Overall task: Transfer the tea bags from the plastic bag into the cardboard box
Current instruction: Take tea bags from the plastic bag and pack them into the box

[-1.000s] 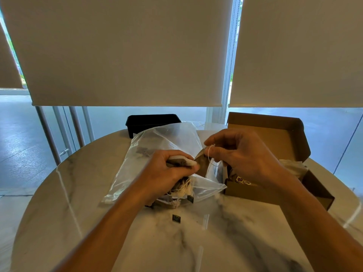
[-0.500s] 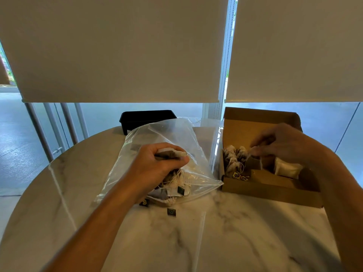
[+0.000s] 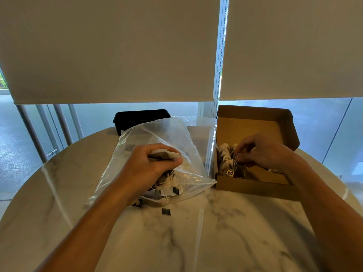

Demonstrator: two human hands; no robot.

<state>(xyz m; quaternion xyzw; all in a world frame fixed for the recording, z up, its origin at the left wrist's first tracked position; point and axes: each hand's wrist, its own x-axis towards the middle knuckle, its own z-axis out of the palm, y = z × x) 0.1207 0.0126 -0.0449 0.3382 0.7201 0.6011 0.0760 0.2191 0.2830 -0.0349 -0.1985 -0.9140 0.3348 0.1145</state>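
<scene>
Tea bags (image 3: pixel 225 158) settle in the brown cardboard box (image 3: pixel 253 185) as my right hand's fingers (image 3: pixel 240 157) pinch one by its string, best tucked beside the row, while my left hand (image 3: pixel 151 167) stays closed on another over the clear plastic bag (image 3: pixel 167 132).

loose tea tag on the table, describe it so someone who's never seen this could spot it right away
Start at the marble table and find the clear plastic bag at its middle. Just in front of the bag's near edge lies the loose tea tag, a small dark square alone on bare marble, whereas the other tags sit in or against the bag.

plastic bag (image 3: pixel 157 138) left of cardboard box (image 3: pixel 253 185) on table (image 3: pixel 216 232), tray (image 3: pixel 140 117) behind bag
</scene>
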